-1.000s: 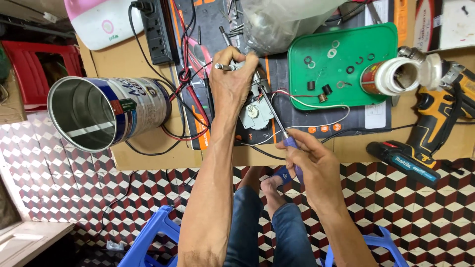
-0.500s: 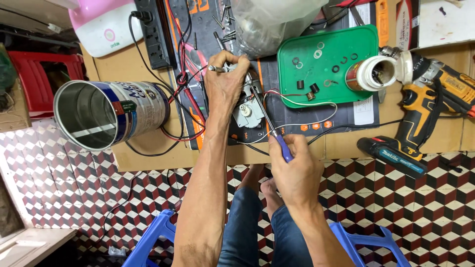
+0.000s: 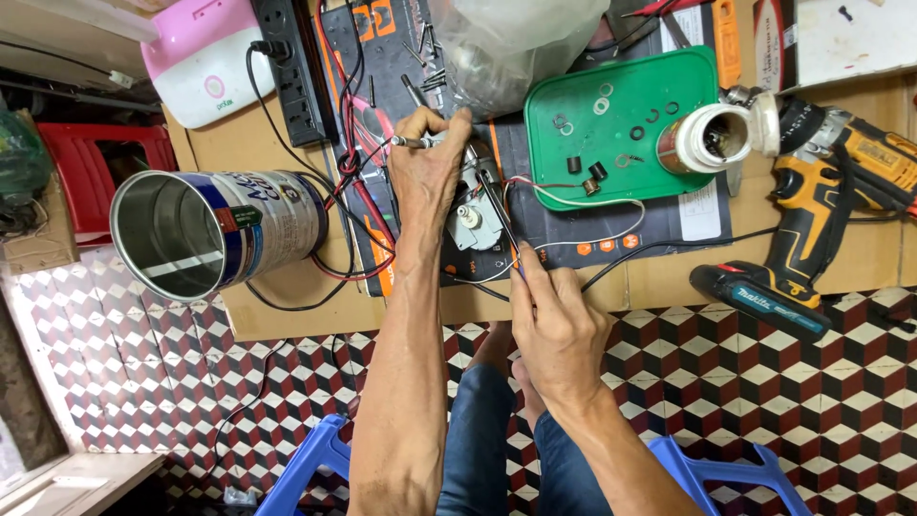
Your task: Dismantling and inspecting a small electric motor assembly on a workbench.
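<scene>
The left hand (image 3: 430,167) lies over a small round metal motor (image 3: 470,222) on the cardboard-topped counter (image 3: 287,315), its grip pinching a thin metal tool (image 3: 409,141) at the fingertips. The right hand (image 3: 559,330) pinches a slim dark screwdriver (image 3: 499,205) whose shaft slants up to the motor. Red, black and white wires (image 3: 564,191) loop around. Left of them lies a shiny tin can (image 3: 215,234) on its side; to the right are a green plastic tray (image 3: 630,115) and a yellow-black drill (image 3: 821,220).
</scene>
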